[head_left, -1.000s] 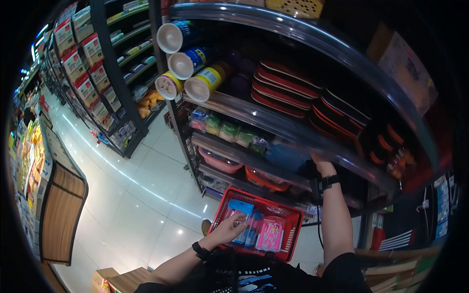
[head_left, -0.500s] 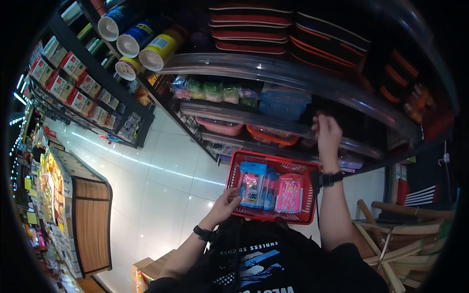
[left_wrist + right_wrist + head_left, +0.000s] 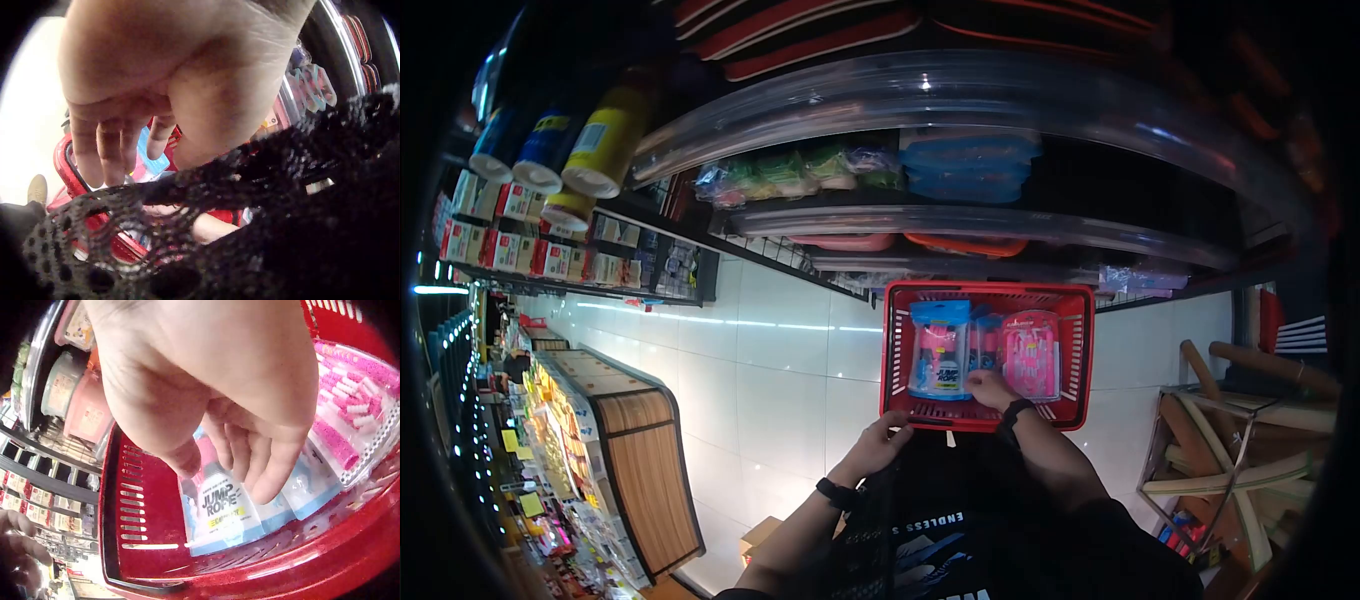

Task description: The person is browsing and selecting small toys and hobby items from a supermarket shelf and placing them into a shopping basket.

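Note:
A red plastic basket (image 3: 1080, 350) hangs in front of my body, below the shelves. Inside lie a blue-and-pink jump rope packet (image 3: 940, 350) (image 3: 219, 509), a second blue packet partly hidden beneath it, and a pink packet (image 3: 1032, 352) (image 3: 353, 415). My left hand (image 3: 888, 435) (image 3: 119, 153) grips the basket's near left rim (image 3: 65, 165), fingers curled over the edge. My right hand (image 3: 988, 383) (image 3: 250, 459) is inside the basket just above the packets. Its fingers are loosely bent and it holds nothing.
Store shelving with clear plastic front rails (image 3: 960, 95) rises ahead, holding blue boxes (image 3: 970, 160), bagged goods (image 3: 800, 170) and tall canisters (image 3: 595, 140). A wooden frame (image 3: 1240, 440) stands at right, a display counter (image 3: 635, 450) at left, and white tiled floor (image 3: 780, 340) lies between.
My right hand has come down from the shelf into the basket, with nothing in it. The view has tilted downward. The left hand has stayed at the basket's near rim.

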The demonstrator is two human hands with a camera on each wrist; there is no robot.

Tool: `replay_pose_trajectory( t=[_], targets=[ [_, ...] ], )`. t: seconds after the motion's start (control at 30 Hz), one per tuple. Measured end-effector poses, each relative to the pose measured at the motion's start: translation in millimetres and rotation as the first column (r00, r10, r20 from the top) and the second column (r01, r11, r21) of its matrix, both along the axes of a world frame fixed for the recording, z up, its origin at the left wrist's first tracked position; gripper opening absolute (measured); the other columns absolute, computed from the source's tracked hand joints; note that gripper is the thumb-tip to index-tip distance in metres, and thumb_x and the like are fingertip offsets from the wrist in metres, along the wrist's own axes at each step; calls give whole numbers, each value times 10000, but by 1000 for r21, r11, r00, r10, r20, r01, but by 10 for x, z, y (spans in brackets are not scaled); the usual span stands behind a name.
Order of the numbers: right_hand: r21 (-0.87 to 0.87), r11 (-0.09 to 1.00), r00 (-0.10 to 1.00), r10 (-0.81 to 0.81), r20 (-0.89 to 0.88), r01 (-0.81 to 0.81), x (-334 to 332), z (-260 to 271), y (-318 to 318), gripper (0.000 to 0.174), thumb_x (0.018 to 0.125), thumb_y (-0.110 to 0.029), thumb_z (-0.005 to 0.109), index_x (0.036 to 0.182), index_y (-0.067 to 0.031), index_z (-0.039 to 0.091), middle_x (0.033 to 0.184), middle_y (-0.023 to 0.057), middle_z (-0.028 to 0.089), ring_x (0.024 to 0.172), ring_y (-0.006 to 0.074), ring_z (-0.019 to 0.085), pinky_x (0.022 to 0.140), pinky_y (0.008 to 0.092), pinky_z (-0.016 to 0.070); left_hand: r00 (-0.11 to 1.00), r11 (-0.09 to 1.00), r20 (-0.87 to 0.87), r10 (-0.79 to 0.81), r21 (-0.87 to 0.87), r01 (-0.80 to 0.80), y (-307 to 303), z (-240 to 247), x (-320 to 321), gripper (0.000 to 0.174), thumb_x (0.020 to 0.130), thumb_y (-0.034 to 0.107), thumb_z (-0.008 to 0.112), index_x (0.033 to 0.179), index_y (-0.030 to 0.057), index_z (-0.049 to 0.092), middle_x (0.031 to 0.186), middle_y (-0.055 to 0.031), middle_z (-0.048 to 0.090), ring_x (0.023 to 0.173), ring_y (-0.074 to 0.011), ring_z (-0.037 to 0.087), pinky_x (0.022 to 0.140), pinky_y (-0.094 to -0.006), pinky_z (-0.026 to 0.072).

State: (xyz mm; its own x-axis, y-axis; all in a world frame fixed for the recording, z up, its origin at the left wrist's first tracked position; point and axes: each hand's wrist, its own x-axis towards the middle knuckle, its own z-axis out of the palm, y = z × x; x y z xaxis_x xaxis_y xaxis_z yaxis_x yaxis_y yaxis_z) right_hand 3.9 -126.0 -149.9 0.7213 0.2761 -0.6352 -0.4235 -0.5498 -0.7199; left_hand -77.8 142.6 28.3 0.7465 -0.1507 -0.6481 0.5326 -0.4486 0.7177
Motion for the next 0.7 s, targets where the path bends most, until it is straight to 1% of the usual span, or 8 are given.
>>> replay_pose_trajectory(
  t=[0.03,0.1,0.17,0.23,0.37,0.43,0.53,0.7],
  targets=[
    [5,1000,1000,-7,-12,7,29,-77,52,416,898,-352,663,1109,4,699,1081,213,718,1041,344,689,893,402,527,1000,1000,-12,-6,17,6,-2,30,15,380,1011,240,601,1316,19,553,1138,-92,663,932,-147,645,806,-309,544],
    [-178,972,988,146,-48,-152,46,-272,183,472,903,-373,651,1176,11,665,1125,233,698,1077,385,666,929,440,514,998,999,-64,-22,42,25,26,80,38,374,1009,248,607,1299,16,566,1148,-98,668,938,-162,660,806,-321,553],
    [-167,982,994,81,-77,-93,-24,-467,286,504,900,-367,659,1222,21,628,1163,240,681,1086,404,657,954,465,506,998,998,-40,-53,37,55,81,84,44,409,989,290,629,1293,21,581,1156,-152,692,971,-250,699,852,-364,558],
    [-237,971,999,22,24,-15,-111,-689,385,362,876,-348,685,1059,-35,671,985,200,700,961,339,681,831,439,514,997,997,-35,-62,42,64,156,45,37,402,991,284,626,1297,27,582,1168,-154,689,973,-251,701,853,-364,559],
    [-290,955,998,-69,13,70,-88,-791,487,355,863,-341,701,1062,-48,673,1015,202,698,981,360,678,872,445,524,995,994,-57,-86,70,90,243,134,108,388,992,267,631,1298,33,584,1173,-150,687,970,-247,704,849,-359,559],
    [-488,853,981,-185,49,185,-25,-588,499,389,846,-380,718,1066,-61,679,1060,197,697,1018,370,675,914,451,525,994,993,-79,-82,79,88,275,115,151,383,992,260,633,1298,35,584,1174,-149,686,969,-246,705,847,-358,560],
    [-559,813,975,-45,217,162,-26,-624,391,454,833,-442,720,1074,-61,680,1093,208,691,1042,379,670,925,453,523,996,995,-38,-81,50,83,320,72,154,384,990,255,639,1301,38,583,1168,-149,687,970,-244,705,847,-354,558],
    [-495,819,957,-249,150,290,-53,-791,315,502,868,-477,683,1052,-10,666,1050,233,695,1029,398,667,889,472,528,992,991,-54,-111,75,114,357,10,131,393,989,255,641,1310,37,577,1156,-146,693,967,-239,704,850,-352,557]
  ],
)
